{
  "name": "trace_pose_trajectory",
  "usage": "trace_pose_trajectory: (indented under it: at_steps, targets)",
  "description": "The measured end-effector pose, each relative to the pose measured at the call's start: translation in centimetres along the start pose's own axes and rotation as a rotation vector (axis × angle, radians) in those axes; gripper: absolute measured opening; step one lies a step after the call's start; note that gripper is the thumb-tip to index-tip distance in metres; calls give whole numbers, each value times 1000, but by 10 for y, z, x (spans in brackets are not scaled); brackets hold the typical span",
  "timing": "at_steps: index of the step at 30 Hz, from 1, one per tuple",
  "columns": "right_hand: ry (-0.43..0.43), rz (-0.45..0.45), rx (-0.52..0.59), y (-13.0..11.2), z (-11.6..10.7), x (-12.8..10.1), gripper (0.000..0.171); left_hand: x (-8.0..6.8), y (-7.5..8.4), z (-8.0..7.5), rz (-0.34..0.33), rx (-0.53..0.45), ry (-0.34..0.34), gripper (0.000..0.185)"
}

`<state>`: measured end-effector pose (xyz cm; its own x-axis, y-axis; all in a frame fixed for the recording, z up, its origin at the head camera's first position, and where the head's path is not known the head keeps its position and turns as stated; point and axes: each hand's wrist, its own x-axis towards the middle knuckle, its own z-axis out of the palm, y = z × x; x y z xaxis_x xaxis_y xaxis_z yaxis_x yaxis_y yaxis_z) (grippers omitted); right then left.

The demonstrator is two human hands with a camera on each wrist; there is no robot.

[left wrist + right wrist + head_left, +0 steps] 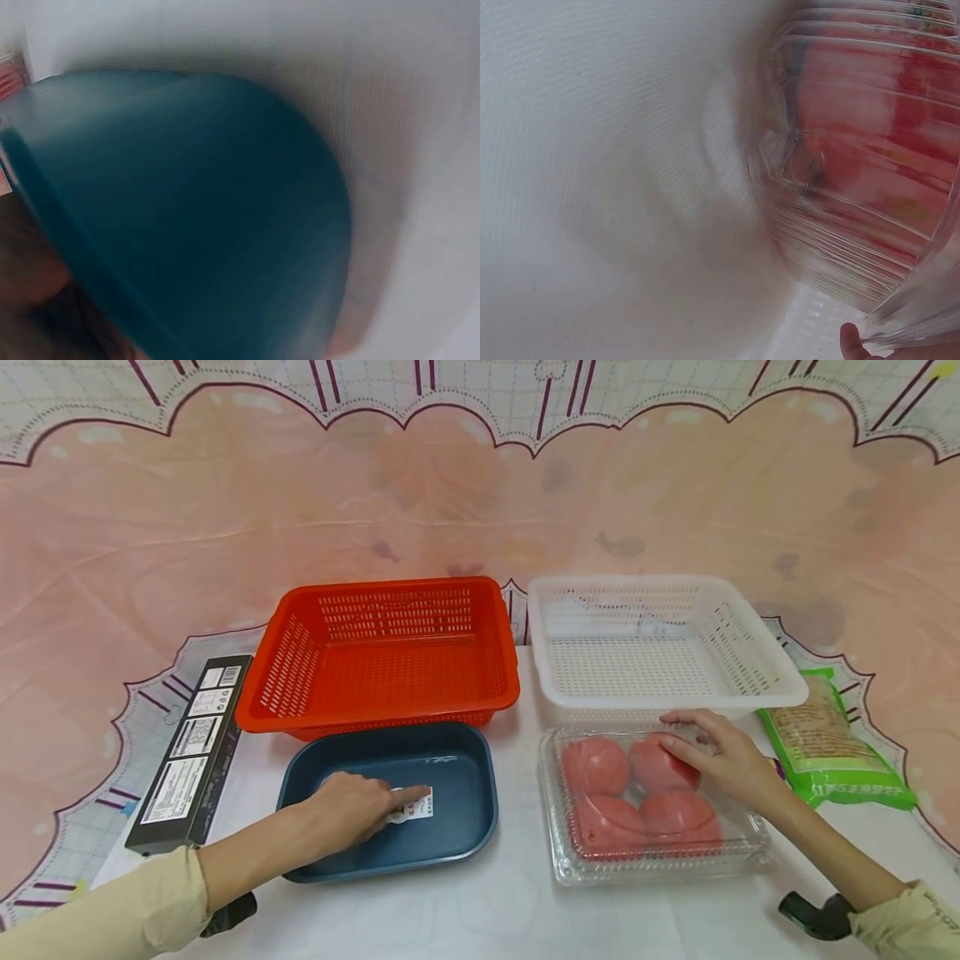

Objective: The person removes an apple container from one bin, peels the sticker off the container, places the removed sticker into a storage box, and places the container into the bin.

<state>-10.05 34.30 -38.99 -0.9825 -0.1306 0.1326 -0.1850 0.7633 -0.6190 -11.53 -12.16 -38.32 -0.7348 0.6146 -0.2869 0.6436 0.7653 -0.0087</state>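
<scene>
Over the dark blue tray [461, 777], my left hand [348, 810] points with its index finger straight, the tip at a white label [422, 807] on the tray's floor. Part of that label is hidden by the hand. The left wrist view shows the tray's outer side [202, 202] large and blurred. My right hand [720, 756] rests on the lid of a clear plastic box [558, 827], fingers extended toward its far edge. Several tomatoes [600, 768] show through the lid. In the right wrist view, a fingertip [850, 341] is visible by the box's edge.
Behind the tray stands a red-orange basket [378, 714], with a white basket [667, 697] to its right. A black box with white labels [191, 752] lies at the left. At the right, a green-edged food bag [832, 743] lies on the white table [517, 910].
</scene>
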Motion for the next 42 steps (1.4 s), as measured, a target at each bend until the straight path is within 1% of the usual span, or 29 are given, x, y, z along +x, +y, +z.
trace_pose_trajectory:
  at_steps: [2, 3, 5, 6, 8, 10, 12, 15, 19, 22, 24, 26, 29, 32, 35, 37, 38, 42]
  targets:
    - [3, 0, -1, 0, 0, 0, 34, -1, 0, -2, -37, -33, -9, 52]
    - [3, 0, -1, 0, -1, 0, 34, -2, 0, -3, -52, -50, 0, 53]
    - [-1, 9, -8, -1, -1, 0, 34, -3, 4, -9, -79, -111, 49, 52]
    - [-2, 15, -15, -1, -2, 0, 35, -4, 8, -13, -79, -163, 87, 50]
    - [-8, 32, -29, -3, -3, 0, 37, -6, 17, -21, -75, -300, 176, 46]
    - [-22, 46, -33, -5, -5, 0, 39, -9, 30, -30, -65, -483, 253, 43]
    - [-34, 58, -28, -6, -7, 0, 42, -12, 44, -38, -50, -658, 287, 42]
    - [-44, 71, -9, -5, -11, -3, 44, -13, 66, -44, -21, -882, 283, 46]
    - [-32, 66, 16, 2, -16, -7, 45, -8, 94, -40, 12, -1122, 237, 54]
    - [-8, 45, 40, 9, -18, -11, 45, 1, 116, -35, 27, -1259, 239, 61]
    - [9, 51, 45, 12, -19, -15, 47, 9, 131, -32, 36, -1348, 254, 63]
    - [13, 77, 59, 15, -19, -20, 49, 18, 145, -29, 19, -1425, 265, 65]
    - [-15, 140, 97, 15, -18, -28, 55, 30, 161, -25, -33, -1550, 258, 66]
    - [-79, 223, 133, 15, -18, -35, 61, 43, 172, -20, -108, -1637, 263, 67]
    - [-141, 276, 185, 18, -17, -42, 63, 55, 178, -14, -150, -1657, 316, 67]
    - [-168, 303, 218, 22, -15, -47, 61, 62, 180, -8, -157, -1641, 377, 68]
    - [-170, 308, 245, 24, -14, -48, 59, 65, 180, -6, -161, -1636, 396, 68]
    - [-146, 355, 364, 32, -11, -53, 50, 77, 183, 3, -157, -1628, 450, 67]
